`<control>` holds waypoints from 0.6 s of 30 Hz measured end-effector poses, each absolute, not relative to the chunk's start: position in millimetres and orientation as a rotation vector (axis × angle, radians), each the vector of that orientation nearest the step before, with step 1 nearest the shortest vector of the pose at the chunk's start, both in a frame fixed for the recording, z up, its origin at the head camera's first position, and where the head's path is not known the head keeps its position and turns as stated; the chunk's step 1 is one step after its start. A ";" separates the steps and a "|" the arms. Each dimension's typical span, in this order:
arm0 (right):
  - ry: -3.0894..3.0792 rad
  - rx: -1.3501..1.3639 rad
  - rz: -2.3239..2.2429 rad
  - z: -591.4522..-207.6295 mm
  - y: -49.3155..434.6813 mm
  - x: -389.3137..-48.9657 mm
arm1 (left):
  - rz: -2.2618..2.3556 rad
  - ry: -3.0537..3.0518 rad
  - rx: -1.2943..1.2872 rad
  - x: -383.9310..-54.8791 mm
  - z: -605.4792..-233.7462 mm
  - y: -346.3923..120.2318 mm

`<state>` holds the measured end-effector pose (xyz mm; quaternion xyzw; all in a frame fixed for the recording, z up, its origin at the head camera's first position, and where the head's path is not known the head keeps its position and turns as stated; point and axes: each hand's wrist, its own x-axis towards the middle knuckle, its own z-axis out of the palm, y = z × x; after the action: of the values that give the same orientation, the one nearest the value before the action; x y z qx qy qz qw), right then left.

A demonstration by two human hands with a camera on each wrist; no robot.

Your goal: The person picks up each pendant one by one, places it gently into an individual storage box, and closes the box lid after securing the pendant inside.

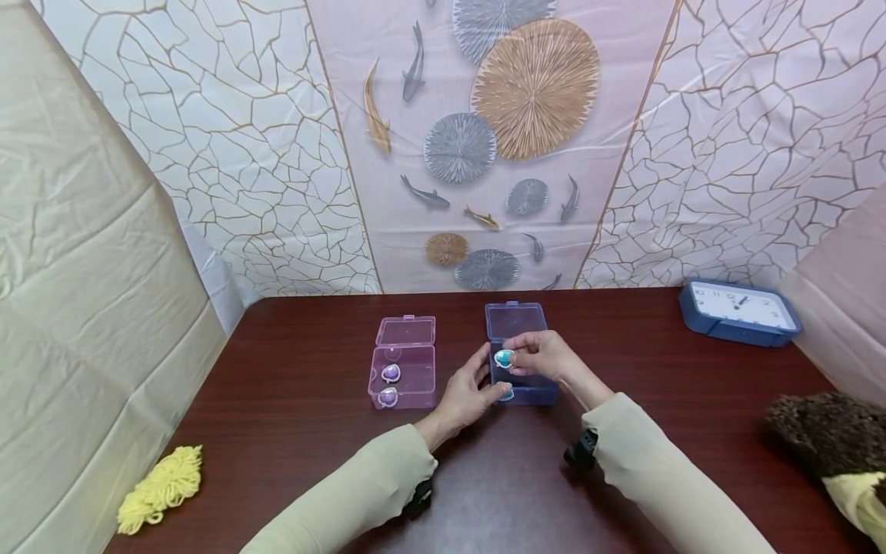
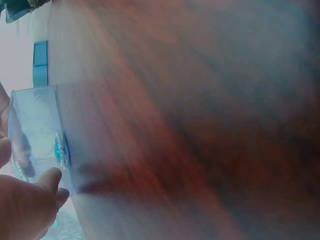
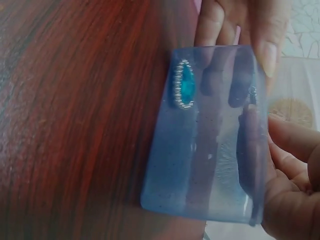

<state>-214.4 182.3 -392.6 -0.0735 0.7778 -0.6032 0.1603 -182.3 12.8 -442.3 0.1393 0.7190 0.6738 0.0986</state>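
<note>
Pinches a turquoise piece (image 1: 504,358) with a pale beaded edge between the thumb and fingers of the right hand (image 1: 547,358), just right of centre in the head frame, over the left part of a blue box (image 1: 536,395). Holds the left end of that box with the left hand (image 1: 465,396), with the thumb at its lower left corner and the other fingers bent along its left wall. Find inside it a second turquoise piece (image 3: 186,85), similarly edged, near the same corner; see it through the clear wall at upper centre of the right wrist frame. Cannot make out the pinched piece in either wrist view.

Find, left of centre in the lower half of the head frame, a pink box (image 1: 415,377), near the blue box but apart from it. Count two purple pieces (image 1: 391,373) along its left side, both pale-edged; cannot identify a faint round shape at its upper wall. Confirm both boxes upright, with lids raised toward the top of the frame, on a dark red-brown table (image 1: 277,446).

Locate at right of frame a blue clock (image 1: 741,312) with a white face; at lower left, a bundle of yellow yarn (image 1: 162,488); at lower right, cut by the frame edge, a brown shaggy thing (image 1: 831,431). Record behind the table a backdrop (image 1: 263,154) printed with fish and discs.
</note>
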 end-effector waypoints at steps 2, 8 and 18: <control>2.239 -0.217 -1.681 -393.4 181.3 -214.6 | 1.997 2.121 0.414 -182.1 -442.3 12.7; 2.306 -0.246 -1.582 -394.5 175.9 -215.7 | 2.009 2.100 0.440 -182.0 -440.4 11.8; 2.447 -0.205 -1.481 -407.1 166.5 -218.1 | 1.990 2.115 0.419 -180.7 -440.0 11.9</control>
<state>-218.1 166.5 -407.1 -0.0708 0.8454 -0.5115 0.1367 -180.7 11.9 -440.0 0.1421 0.7170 0.6745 0.1037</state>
